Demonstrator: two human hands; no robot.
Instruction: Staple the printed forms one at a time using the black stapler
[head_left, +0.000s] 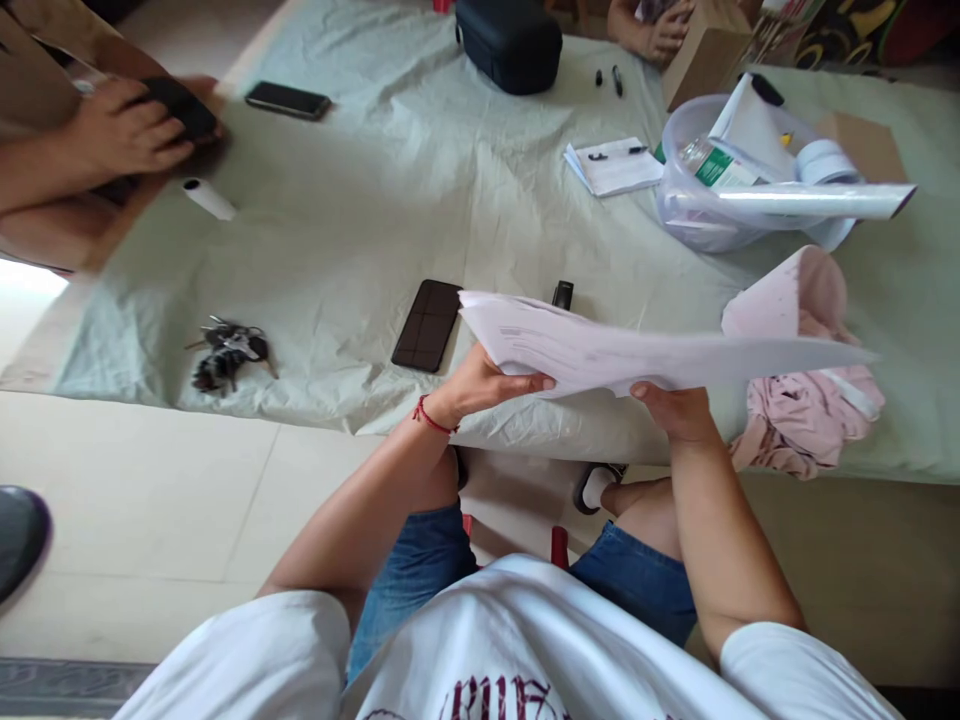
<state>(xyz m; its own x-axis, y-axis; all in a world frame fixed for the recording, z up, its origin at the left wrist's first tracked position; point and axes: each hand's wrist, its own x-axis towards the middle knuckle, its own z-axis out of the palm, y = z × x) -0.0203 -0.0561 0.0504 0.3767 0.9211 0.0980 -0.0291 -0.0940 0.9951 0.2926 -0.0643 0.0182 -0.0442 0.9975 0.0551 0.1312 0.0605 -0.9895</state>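
Note:
A large white sheet of paper (645,352) hangs flat just above the near edge of the table, held from below by both hands. My left hand (484,385), with a red string at the wrist, grips its left part. My right hand (675,408) grips it under the middle. A dark phone (427,325) lies face up on the pale green cloth (360,220) just left of the paper, and a small black object (562,294) pokes out behind it.
A bunch of keys (225,352) lies near left. Pink cloth (806,410) and a pink sheet (787,295) lie on the right, a plastic tub (697,215) of rolls behind. Another person's hands (124,130) hold a dark object far left; a second phone (288,100), a white roll (208,198), a black case (510,40).

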